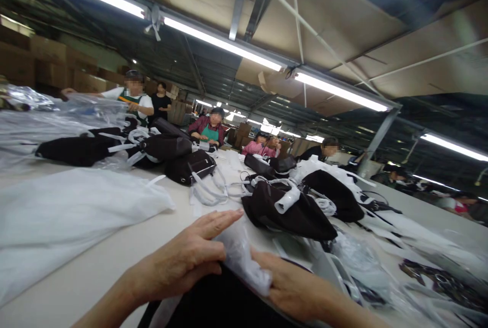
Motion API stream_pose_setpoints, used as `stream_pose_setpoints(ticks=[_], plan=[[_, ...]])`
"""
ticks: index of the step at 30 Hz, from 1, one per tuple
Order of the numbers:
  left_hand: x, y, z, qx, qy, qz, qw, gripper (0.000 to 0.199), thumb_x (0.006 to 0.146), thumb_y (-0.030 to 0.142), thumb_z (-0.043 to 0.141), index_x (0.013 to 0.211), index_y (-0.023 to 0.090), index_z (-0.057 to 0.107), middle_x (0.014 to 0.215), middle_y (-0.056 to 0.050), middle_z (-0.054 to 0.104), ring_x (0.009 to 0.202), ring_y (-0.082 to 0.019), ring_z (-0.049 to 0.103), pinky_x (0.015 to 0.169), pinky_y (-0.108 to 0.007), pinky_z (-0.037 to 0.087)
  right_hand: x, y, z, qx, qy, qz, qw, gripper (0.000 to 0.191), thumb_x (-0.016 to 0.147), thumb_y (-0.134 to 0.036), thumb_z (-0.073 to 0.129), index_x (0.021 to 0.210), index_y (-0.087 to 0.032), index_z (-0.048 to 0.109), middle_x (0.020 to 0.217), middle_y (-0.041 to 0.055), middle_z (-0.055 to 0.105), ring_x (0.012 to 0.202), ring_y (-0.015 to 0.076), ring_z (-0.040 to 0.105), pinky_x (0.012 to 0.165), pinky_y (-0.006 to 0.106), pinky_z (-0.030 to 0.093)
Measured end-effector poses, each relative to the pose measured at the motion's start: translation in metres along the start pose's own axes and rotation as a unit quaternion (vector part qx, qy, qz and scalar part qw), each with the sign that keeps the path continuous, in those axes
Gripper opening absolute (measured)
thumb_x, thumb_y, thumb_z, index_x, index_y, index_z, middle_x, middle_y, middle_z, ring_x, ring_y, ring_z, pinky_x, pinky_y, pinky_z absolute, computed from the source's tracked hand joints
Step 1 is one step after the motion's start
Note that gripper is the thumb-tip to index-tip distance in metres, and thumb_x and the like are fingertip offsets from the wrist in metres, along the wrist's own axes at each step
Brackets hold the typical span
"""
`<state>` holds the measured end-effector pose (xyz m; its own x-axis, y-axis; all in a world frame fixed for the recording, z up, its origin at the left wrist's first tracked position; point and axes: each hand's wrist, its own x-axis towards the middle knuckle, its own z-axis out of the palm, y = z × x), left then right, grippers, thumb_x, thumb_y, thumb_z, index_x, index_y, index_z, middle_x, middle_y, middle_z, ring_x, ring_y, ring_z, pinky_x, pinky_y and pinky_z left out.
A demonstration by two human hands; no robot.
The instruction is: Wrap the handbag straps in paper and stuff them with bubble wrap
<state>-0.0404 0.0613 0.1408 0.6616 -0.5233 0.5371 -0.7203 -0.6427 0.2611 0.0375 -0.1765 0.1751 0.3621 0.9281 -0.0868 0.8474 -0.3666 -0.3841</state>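
Observation:
A black bag (224,300) lies right in front of me at the bottom edge, its lower part out of view. Crumpled, translucent white wrapping (246,259) sticks up from it between my hands. My left hand (186,257) is beside the wrapping, index finger stretched out and the other fingers partly bent; it looks open, touching the wrapping's edge. From the right, my right hand (287,282) closes on the wrapping, its fingertips partly hidden behind it. Just beyond my hands lies another black bag (285,211) with white-wrapped handles.
More black bags (190,168) are spread along the white table (91,267). A large white sheet (76,216) covers the left side. Clear plastic (358,257) and a grey bin (335,269) sit at right. Several co-workers, one in a green apron (209,133), are beyond the bags.

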Motion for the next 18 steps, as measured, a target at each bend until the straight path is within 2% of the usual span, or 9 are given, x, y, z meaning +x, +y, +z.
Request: stream_pose_setpoints(ticks=[2, 5, 7, 9, 10, 13, 16, 18], plan=[[0.001, 0.003, -0.001, 0.005, -0.013, 0.009, 1.0, 0.007, 0.09, 0.012, 0.063, 0.086, 0.018, 0.065, 0.162, -0.011, 0.031, 0.149, -0.029, 0.028, 0.123, -0.045, 0.023, 0.002, -0.003, 0.003, -0.018, -0.036, 0.015, 0.999, 0.039, 0.084, -0.012, 0.056, 0.121, -0.024, 0.061, 0.108, 0.0047, 0.074, 0.09, 0.0206, 0.07, 0.082, 0.026, 0.053], [0.003, 0.005, 0.002, -0.007, -0.038, 0.011, 0.999, 0.008, 0.091, 0.013, 0.063, 0.095, 0.02, 0.065, 0.159, -0.01, 0.038, 0.148, -0.029, 0.031, 0.123, -0.048, 0.021, 0.017, 0.001, 0.025, -0.091, -0.062, 0.062, 0.992, 0.032, 0.084, -0.013, 0.057, 0.114, -0.023, 0.065, 0.104, 0.0069, 0.076, 0.085, 0.0236, 0.072, 0.074, 0.027, 0.053], [0.005, 0.004, 0.007, -0.034, -0.045, 0.018, 0.998, 0.013, 0.091, 0.01, 0.062, 0.096, 0.021, 0.063, 0.151, -0.008, 0.05, 0.14, -0.026, 0.044, 0.121, -0.044, 0.028, 0.031, 0.004, 0.045, -0.138, -0.053, 0.097, 0.984, 0.029, 0.087, -0.01, 0.05, 0.11, -0.018, 0.067, 0.101, 0.0133, 0.076, 0.081, 0.0276, 0.073, 0.067, 0.031, 0.053], [0.004, 0.002, 0.012, -0.055, -0.04, 0.027, 0.997, 0.015, 0.091, 0.008, 0.059, 0.097, 0.022, 0.061, 0.129, -0.007, 0.067, 0.12, -0.022, 0.06, 0.112, -0.037, 0.039, 0.045, 0.004, 0.058, -0.146, -0.037, 0.119, 0.981, 0.029, 0.087, -0.007, 0.047, 0.105, -0.015, 0.069, 0.097, 0.0168, 0.075, 0.08, 0.0301, 0.073, 0.066, 0.033, 0.052], [0.003, 0.0, 0.014, -0.056, -0.035, 0.022, 0.998, 0.015, 0.092, 0.007, 0.057, 0.097, 0.022, 0.06, 0.117, -0.005, 0.071, 0.109, -0.021, 0.063, 0.105, -0.033, 0.043, 0.049, 0.003, 0.059, -0.141, -0.03, 0.122, 0.982, 0.028, 0.087, -0.008, 0.048, 0.104, -0.015, 0.069, 0.095, 0.0153, 0.075, 0.08, 0.0294, 0.072, 0.066, 0.033, 0.052], [-0.002, -0.005, 0.011, -0.026, -0.023, -0.01, 0.999, 0.014, 0.094, 0.009, 0.051, 0.091, 0.021, 0.058, 0.092, -0.002, 0.069, 0.09, -0.019, 0.063, 0.084, -0.027, 0.046, 0.041, 0.002, 0.038, -0.096, -0.025, 0.106, 0.989, 0.03, 0.089, -0.02, 0.056, 0.117, -0.022, 0.066, 0.094, 0.0061, 0.076, 0.082, 0.0233, 0.071, 0.07, 0.027, 0.051], [-0.006, -0.01, 0.006, 0.018, -0.027, -0.024, 0.999, 0.015, 0.094, 0.01, 0.05, 0.084, 0.021, 0.053, 0.084, 0.0, 0.064, 0.079, -0.017, 0.059, 0.069, -0.025, 0.042, 0.007, 0.006, -0.001, -0.001, -0.097, 0.096, 0.991, 0.053, 0.081, -0.03, 0.066, 0.133, -0.025, 0.059, 0.109, 0.0029, 0.075, 0.093, 0.0214, 0.069, 0.08, 0.025, 0.051], [-0.006, -0.012, 0.005, 0.05, -0.033, -0.025, 0.998, 0.017, 0.093, 0.01, 0.051, 0.08, 0.021, 0.05, 0.08, 0.001, 0.062, 0.075, -0.017, 0.057, 0.069, -0.026, 0.041, -0.017, 0.009, -0.019, 0.057, -0.141, 0.107, 0.983, 0.059, 0.079, -0.026, 0.064, 0.137, -0.024, 0.057, 0.118, 0.0031, 0.072, 0.103, 0.022, 0.066, 0.089, 0.026, 0.05]])
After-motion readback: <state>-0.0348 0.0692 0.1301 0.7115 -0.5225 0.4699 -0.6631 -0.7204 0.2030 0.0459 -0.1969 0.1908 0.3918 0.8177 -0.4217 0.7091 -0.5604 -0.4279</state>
